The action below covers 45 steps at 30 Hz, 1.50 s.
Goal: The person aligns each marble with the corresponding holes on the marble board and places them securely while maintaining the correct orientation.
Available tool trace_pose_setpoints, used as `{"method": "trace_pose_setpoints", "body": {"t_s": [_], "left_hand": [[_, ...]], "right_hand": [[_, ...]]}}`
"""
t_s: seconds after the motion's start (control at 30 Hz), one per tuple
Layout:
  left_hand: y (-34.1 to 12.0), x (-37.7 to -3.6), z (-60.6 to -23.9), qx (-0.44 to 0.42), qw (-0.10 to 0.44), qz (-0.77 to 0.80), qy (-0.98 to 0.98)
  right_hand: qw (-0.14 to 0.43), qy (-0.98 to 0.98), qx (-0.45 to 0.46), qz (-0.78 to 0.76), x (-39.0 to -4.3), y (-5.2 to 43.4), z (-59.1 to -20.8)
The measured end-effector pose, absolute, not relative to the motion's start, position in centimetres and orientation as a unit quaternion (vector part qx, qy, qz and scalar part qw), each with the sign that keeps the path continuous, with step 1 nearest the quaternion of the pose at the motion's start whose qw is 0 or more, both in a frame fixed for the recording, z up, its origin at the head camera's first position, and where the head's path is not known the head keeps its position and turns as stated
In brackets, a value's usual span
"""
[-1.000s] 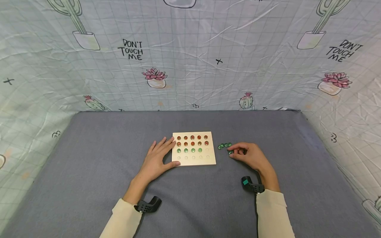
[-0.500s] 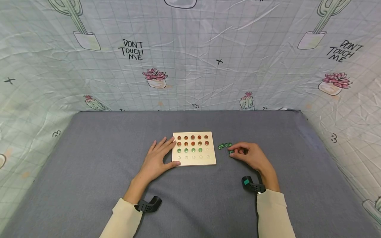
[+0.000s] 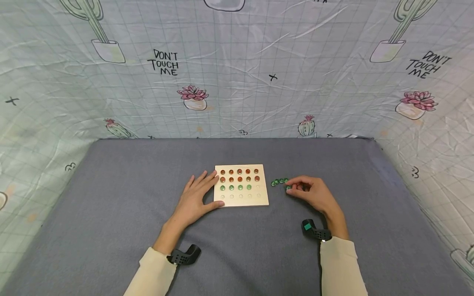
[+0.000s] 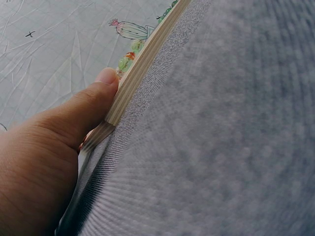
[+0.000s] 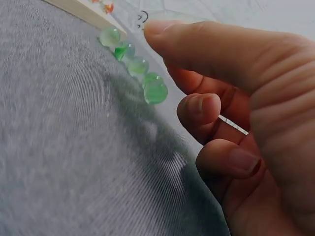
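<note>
— As I stood over the grey tabletop point(image 3: 111, 213), what did you make out from the head view?

— A wooden board point(image 3: 241, 185) lay near the middle, two rows of red-brown marbles point(image 3: 239, 175) at the far side and a row of four green ones point(image 3: 235, 187) below them. The left hand point(image 3: 195, 199) lay flat with straight fingers against the board's left edge, grasping nothing. The right hand point(image 3: 311, 192) sat to the right of the board, fingers curled, its tips at a loose green marble point(image 3: 287, 188); a short line of loose green marbles point(image 3: 279, 181) lay just beside it. Whether it actually pinched that marble, I couldn't tell from there.

— And the left wrist view?

— The left hand's thumb point(image 4: 93, 101) pressed the board's edge point(image 4: 142, 64), nothing gripped. A few marbles showed on top.

— The right wrist view?

— The green marbles point(image 5: 134, 63) ran in a row on the cloth from the board's corner point(image 5: 83, 11). The thumb point(image 5: 206, 46) stretched over them and the fingers point(image 5: 201, 110) curled close to the nearest marble point(image 5: 155, 91), yet it seemed to lie free on the tabletop, the hand clenched on nothing.
</note>
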<state>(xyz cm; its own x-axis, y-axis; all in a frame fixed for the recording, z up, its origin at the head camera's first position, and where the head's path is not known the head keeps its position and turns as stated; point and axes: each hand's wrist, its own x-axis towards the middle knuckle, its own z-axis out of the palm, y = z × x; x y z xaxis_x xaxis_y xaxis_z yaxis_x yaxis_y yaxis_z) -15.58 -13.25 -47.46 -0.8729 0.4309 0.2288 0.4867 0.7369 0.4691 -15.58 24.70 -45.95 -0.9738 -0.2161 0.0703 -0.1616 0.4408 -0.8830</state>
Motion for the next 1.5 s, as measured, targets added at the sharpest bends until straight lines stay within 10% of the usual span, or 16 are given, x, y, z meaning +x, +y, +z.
{"method": "trace_pose_setpoints", "body": {"t_s": [0.87, 1.5], "left_hand": [[-13.2, -15.5, -47.7, -0.244, 0.052, -0.273, -0.929], [-13.2, -15.6, -47.7, -0.248, 0.056, -0.272, -0.928]], "right_hand": [[0.004, 0.862, -0.166, -0.479, -14.4, 20.6, -41.1], [-0.015, 0.857, -0.197, -0.476, -16.2, 19.8, -45.0]]}}
